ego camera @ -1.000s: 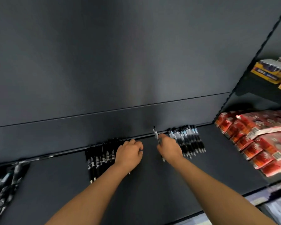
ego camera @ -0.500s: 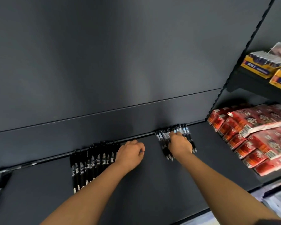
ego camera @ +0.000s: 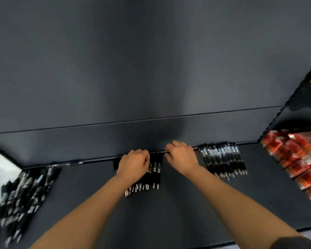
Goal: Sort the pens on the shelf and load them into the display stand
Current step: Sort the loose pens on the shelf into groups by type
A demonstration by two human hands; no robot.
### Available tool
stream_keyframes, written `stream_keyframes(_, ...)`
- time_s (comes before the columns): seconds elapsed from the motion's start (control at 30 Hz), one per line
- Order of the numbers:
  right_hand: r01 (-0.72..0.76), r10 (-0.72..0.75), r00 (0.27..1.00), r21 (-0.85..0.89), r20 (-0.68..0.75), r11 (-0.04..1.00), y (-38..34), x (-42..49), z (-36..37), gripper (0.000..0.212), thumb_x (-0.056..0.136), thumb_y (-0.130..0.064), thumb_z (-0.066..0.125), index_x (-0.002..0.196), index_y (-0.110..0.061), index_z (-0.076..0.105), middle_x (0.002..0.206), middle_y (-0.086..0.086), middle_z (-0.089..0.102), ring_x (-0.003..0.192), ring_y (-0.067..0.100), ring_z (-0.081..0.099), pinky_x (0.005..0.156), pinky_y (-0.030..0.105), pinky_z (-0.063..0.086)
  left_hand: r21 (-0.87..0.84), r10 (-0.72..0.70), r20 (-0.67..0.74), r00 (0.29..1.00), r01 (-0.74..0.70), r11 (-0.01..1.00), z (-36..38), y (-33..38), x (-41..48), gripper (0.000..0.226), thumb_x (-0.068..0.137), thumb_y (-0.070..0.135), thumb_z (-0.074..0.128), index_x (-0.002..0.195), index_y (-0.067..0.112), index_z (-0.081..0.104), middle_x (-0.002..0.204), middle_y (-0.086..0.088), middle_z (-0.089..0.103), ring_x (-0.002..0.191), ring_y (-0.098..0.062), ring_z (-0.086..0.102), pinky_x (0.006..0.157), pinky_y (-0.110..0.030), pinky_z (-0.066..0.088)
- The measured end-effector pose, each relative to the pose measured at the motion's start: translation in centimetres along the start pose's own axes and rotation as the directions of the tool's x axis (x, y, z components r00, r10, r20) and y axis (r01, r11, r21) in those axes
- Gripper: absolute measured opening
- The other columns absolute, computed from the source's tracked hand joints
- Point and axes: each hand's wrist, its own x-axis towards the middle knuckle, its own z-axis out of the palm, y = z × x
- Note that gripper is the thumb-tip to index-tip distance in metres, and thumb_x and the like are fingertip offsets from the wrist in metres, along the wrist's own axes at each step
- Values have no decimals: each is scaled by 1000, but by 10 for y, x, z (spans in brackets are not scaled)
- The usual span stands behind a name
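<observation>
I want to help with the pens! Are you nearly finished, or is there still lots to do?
Partly done. The row of pens on the right already lies neat against the back of the shelf. In hand: the left hand rests on the middle row of black pens while the right hand reaches beside it. Left: the messy pile on the far left looks unsorted, and no display stand is in view.

Three groups of black pens are laid on the dark shelf [ego camera: 187, 203]: a blurred left heap [ego camera: 20, 198], a middle row [ego camera: 153, 174], a right row [ego camera: 223, 161] against the far wall.
</observation>
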Motion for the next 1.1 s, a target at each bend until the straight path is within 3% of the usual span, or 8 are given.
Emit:
stream_keyframes(0.33, 242, -253, 965, 150, 61, 959, -160, 20, 18, 26, 95, -31, 46, 114, -18, 58, 114, 2, 56, 110, 26, 52, 87, 36, 46, 28, -180, -68, 981, 182, 983, -38, -133, -82, 16, 92, 26, 44, 101, 20, 56, 105, 0, 62, 102, -22, 55, 82, -34, 42)
stream_keyframes(0.6, 332, -382, 884, 214, 269, 919, -280, 28, 38, 27, 96, -32, 46, 120, -22, 54, 121, 4, 54, 112, 25, 54, 87, 36, 47, -30, -348, -71, 935, 347, 937, -57, -240, -145, 18, 92, 24, 44, 103, 19, 58, 105, -3, 62, 102, -26, 58, 78, -35, 47)
stream_keyframes(0.83, 205, -329, 874, 342, 359, 917, -347, 37, 62, 29, 94, -22, 50, 121, -16, 58, 118, 8, 56, 110, 25, 55, 91, 32, 45, -111, -419, -53, 907, 411, 905, -65, -292, -165, 19, 90, 20, 45, 105, 19, 57, 107, 2, 58, 99, -22, 57, 75, -33, 47)
stream_keyframes(1.0, -13, -128, 909, 334, 397, 942, -376, 45, 77, 24, 88, -28, 57, 105, -12, 59, 108, 10, 63, 101, 28, 60, 75, 31, 47, -131, -439, -52, 897, 429, 894, -64, -308, -171, 19, 91, 20, 46, 107, 18, 56, 103, 2, 56, 97, -21, 56, 73, -32, 45)
stream_keyframes(1.1, -134, -29, 876, 302, 481, 944, -388, 49, 87, 33, 86, -30, 63, 110, -10, 53, 109, 10, 60, 102, 29, 61, 71, 30, 46, -134, -432, -50, 900, 423, 896, -64, -312, -174, 19, 92, 21, 45, 108, 19, 56, 102, 1, 56, 97, -20, 55, 72, -31, 44)
